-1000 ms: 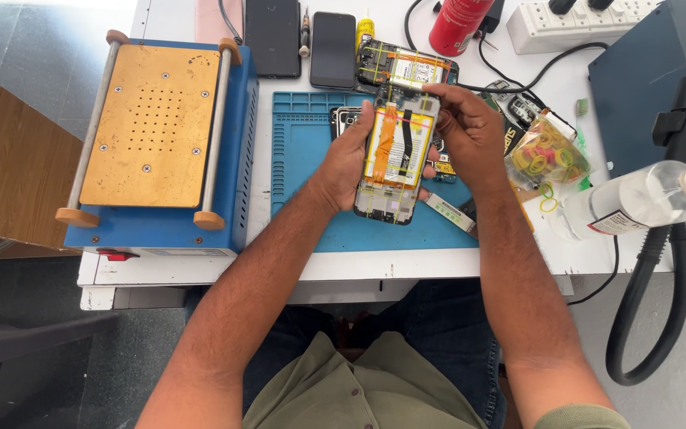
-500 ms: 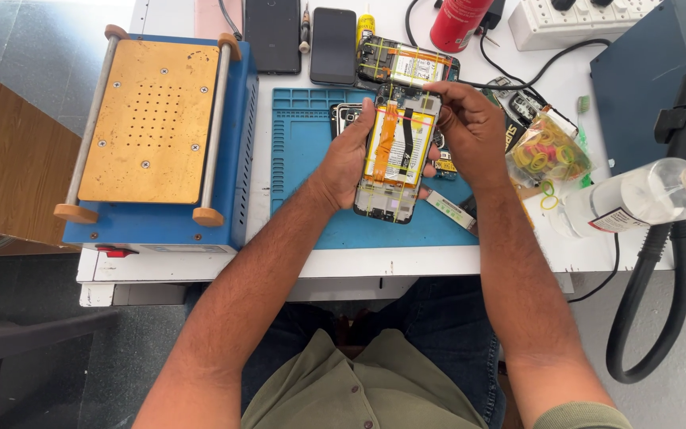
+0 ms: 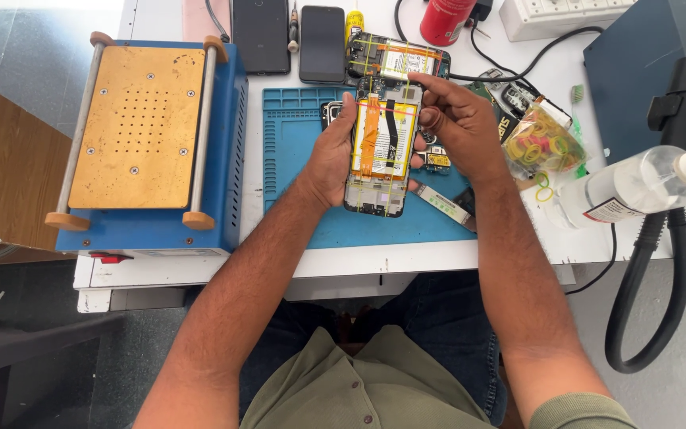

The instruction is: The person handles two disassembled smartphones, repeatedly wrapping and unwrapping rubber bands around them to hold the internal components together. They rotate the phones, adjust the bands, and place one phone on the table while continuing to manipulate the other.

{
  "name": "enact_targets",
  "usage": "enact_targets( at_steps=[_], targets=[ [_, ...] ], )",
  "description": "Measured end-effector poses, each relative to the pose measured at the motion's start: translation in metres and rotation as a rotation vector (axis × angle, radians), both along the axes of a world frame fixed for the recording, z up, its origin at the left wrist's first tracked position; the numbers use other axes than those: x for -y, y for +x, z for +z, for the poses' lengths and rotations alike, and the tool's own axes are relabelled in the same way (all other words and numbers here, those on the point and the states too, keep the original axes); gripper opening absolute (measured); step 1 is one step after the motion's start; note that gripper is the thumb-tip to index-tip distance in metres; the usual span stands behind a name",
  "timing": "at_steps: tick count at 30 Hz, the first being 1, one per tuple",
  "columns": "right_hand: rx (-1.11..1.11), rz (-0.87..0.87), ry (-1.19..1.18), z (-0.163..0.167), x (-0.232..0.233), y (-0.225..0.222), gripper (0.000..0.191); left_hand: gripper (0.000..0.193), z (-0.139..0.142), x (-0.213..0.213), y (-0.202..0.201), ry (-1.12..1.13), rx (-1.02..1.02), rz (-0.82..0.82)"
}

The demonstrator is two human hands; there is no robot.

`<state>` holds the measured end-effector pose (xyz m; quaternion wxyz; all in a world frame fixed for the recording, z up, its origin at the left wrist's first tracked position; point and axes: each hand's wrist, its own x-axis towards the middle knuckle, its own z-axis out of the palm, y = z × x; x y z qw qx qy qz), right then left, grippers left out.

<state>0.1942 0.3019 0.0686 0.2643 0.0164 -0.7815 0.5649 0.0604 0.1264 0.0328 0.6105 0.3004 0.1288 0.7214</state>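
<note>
My left hand (image 3: 329, 156) grips the left edge of an opened smartphone (image 3: 383, 151) with its back removed, showing a yellow battery, an orange flex cable and rubber bands around it. The phone is held just above a blue work mat (image 3: 295, 127). My right hand (image 3: 458, 125) pinches a red rubber band stretched across the phone's upper part, fingertips at its top right corner.
A blue screen-separator machine with a brass plate (image 3: 140, 127) stands at the left. Two dark phones (image 3: 323, 40) and another opened phone (image 3: 397, 57) lie behind. A bag of rubber bands (image 3: 540, 144), a clear bottle (image 3: 629, 187), a red can (image 3: 445, 20), a power strip (image 3: 565, 14) and a black hose (image 3: 660, 262) are at the right.
My right hand has shifted slightly while working the red band over the phone's top. The phone and my left hand stay nearly where they were.
</note>
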Motion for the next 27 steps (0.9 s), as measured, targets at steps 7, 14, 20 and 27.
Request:
enact_targets(
  at_steps=[7,14,20,27],
  targets=[
    [-0.040,-0.070,-0.016,-0.003,0.005,-0.004,0.036,0.085,0.001,0.001,-0.001,-0.014,0.000,0.011],
    [-0.117,-0.176,0.114,0.000,0.011,-0.006,0.025,0.084,-0.001,0.001,-0.001,-0.009,0.015,-0.020],
    [-0.146,-0.212,0.217,0.005,0.013,-0.007,0.021,0.084,0.000,0.002,0.001,0.003,0.040,-0.029],
    [-0.085,-0.187,0.160,0.006,0.010,-0.007,0.025,0.073,0.004,0.003,0.001,-0.034,-0.020,0.059]
  ],
)
